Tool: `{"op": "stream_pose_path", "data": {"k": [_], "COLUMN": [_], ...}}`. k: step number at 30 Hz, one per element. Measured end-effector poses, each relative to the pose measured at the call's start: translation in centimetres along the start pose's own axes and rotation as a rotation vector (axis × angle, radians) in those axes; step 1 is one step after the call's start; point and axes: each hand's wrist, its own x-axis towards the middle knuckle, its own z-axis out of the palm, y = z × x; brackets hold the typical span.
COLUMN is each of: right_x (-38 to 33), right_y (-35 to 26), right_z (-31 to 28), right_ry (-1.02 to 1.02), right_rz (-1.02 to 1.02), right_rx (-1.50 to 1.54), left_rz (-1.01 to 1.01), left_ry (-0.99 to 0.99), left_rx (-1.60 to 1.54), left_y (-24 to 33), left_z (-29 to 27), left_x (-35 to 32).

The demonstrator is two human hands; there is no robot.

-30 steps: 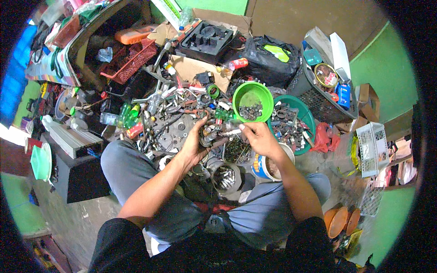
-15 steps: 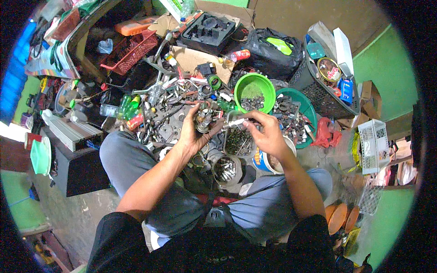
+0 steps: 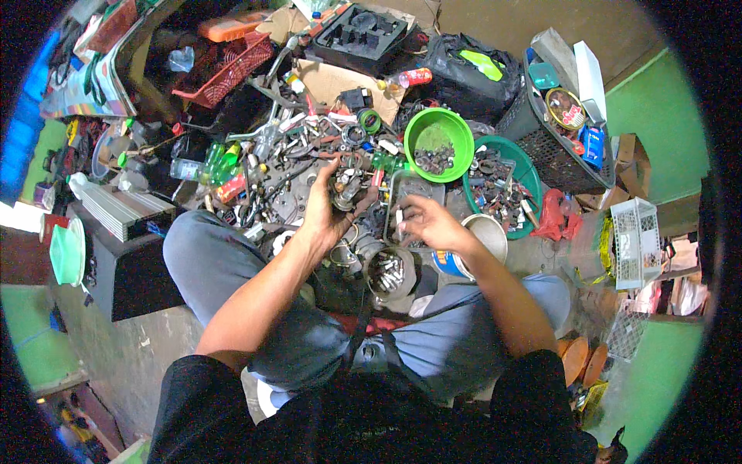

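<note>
My left hand [image 3: 318, 210], palm turned inward, is closed round a greasy round metal part [image 3: 348, 188], with the fingers partly hidden by it. To the right of it, my right hand [image 3: 433, 224] pinches a small whitish piece [image 3: 399, 218] between thumb and fingertips; its exact kind is too small to tell. That hand hovers over a clear rectangular plastic tub [image 3: 396, 185] of small dark parts. Below the hands, between my legs, stands a round grey pot [image 3: 372, 290] containing short shiny metal pieces.
A white bucket [image 3: 495, 232] stands beside my right wrist. Behind it are a bright green basin [image 3: 469, 139] and a dark green basin [image 3: 533, 178] of parts. Loose metal scrap [image 3: 286, 185] covers the floor ahead. A black speaker-like box [image 3: 124, 278] stands at left.
My right hand has dropped slightly and drawn away from the metal part, taking the small whitish piece along. My left hand keeps its hold; the view has shifted a little.
</note>
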Motion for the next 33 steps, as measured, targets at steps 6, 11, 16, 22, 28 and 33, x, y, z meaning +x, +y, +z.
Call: {"op": "stream_pose_path", "data": {"k": [6, 11, 16, 22, 28, 33], "right_x": [0.6, 1.0, 1.2, -0.6, -4.2, -3.3], "right_y": [8.6, 14.9, 17.0, 4.5, -3.9, -5.0], "right_z": [2.3, 2.7, 3.4, 3.1, 4.3, 6.3], "right_ry": [0.018, 0.115, 0.154, -0.003, 0.631, 0.61], "right_rz": [0.189, 0.27, 0.259, 0.187, -0.213, -0.388], "right_rx": [-0.674, -0.848, -0.978, -1.049, -0.483, -0.044], "left_rz": [-0.022, -0.011, -0.056, -0.08, -0.078, -0.128], "left_ry": [0.008, 0.013, 0.0, 0.007, -0.038, -0.025], "left_rx": [0.112, 0.164, 0.218, 0.266, 0.303, 0.376], "left_y": [0.4, 0.4, -0.1, 0.1, -0.4, -1.0], "left_z": [-0.8, 0.1, -0.5, -0.7, 0.8, 0.9], "left_x": [-1.1, -2.0, -1.5, -1.7, -1.5, -1.2]}}
